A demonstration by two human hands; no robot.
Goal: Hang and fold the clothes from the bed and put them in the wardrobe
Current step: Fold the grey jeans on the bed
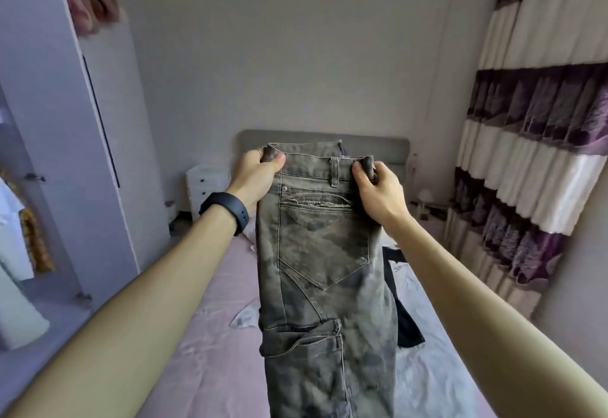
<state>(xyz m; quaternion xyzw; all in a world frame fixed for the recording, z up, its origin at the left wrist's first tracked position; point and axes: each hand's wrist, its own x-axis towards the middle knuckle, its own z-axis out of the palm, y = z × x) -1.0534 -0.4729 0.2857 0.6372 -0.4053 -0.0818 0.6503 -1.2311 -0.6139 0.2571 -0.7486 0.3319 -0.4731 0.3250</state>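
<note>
A pair of camouflage trousers (325,253) hangs upright in front of me, folded lengthwise so one back pocket faces me. My left hand (256,177) pinches the left end of the waistband, thumb in front. My right hand (378,187) pinches the right end of the waistband the same way. The legs drop out of view at the bottom. Below them lies the bed (210,352) with a pink sheet. A dark garment (406,322) and a pale cloth (245,317) lie on the bed, partly hidden behind the trousers.
The white wardrobe (65,154) stands at the left, its door open, with clothes hanging inside (19,246). A grey headboard (378,149) and a white nightstand (205,187) are at the far end. Purple and white curtains (533,154) fill the right side.
</note>
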